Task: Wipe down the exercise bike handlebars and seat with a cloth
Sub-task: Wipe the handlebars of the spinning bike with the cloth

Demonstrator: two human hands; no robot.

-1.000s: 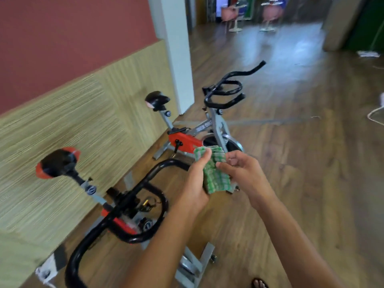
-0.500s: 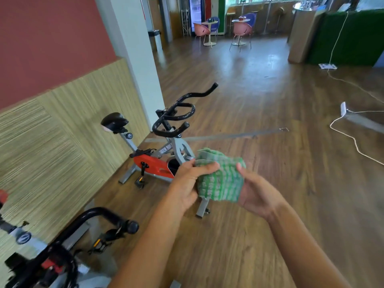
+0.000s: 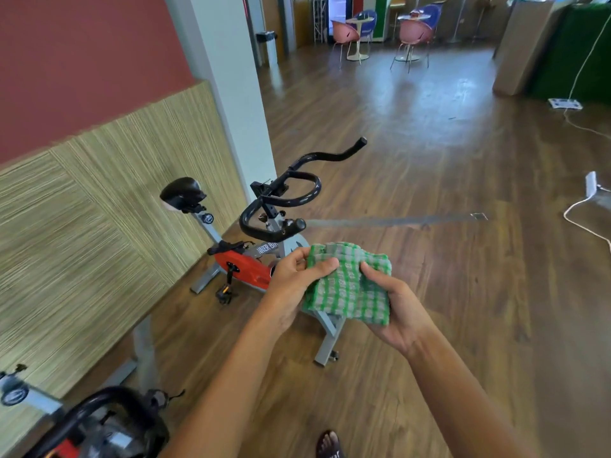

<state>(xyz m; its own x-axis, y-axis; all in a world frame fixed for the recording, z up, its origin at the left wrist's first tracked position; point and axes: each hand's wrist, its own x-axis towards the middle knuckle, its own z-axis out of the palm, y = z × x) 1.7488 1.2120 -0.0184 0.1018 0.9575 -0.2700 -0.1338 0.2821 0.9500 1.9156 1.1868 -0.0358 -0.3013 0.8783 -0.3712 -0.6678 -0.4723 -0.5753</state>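
A green and white checked cloth (image 3: 348, 285) is bunched between both hands at chest height. My left hand (image 3: 296, 282) grips its left edge with thumb on top. My right hand (image 3: 393, 302) cups it from the right and below. Just beyond the cloth stands a red and grey exercise bike (image 3: 244, 264) with black handlebars (image 3: 291, 190) and a black seat (image 3: 182, 191). Neither hand touches the bike.
A second bike's handlebar (image 3: 99, 411) fills the lower left corner. A wood-panelled wall (image 3: 82, 226) and white pillar (image 3: 231, 94) run along the left. White cables (image 3: 585, 223) lie on the floor at right. Chairs and tables (image 3: 357, 34) stand far back. My sandalled foot (image 3: 329, 444) shows below.
The view has swung up and right, so the nearer bike dropped to the lower left and the far bike came closer. Both hands kept working the cloth between them.
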